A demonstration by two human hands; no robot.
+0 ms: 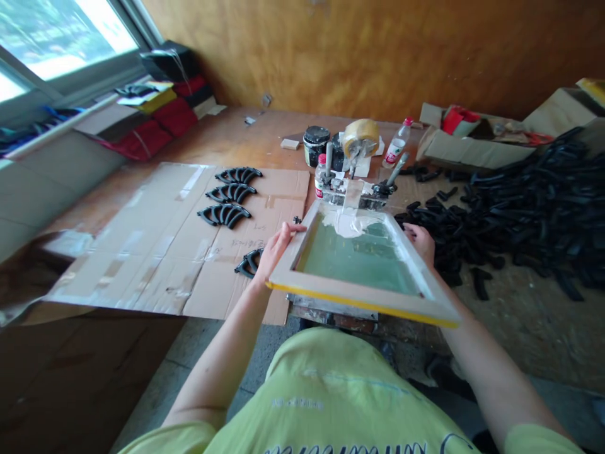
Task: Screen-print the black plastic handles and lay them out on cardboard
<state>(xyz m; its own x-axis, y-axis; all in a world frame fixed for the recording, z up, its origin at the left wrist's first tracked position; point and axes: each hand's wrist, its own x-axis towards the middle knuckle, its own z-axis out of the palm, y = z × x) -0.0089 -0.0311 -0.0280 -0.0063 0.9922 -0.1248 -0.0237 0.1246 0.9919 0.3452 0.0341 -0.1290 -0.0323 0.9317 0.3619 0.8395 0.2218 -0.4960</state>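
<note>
Wooden wall (378, 57), taped cardboard (142, 252); rectangular framed screen (357, 255)

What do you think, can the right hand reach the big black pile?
Probably yes: the right hand is close beside the black pile, with nothing plainly in between. It's holding the screen frame, though, so it would likely need to let go first.

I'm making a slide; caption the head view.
Left hand and right hand hold a framed screen by its sides near heaped black parts.
</note>
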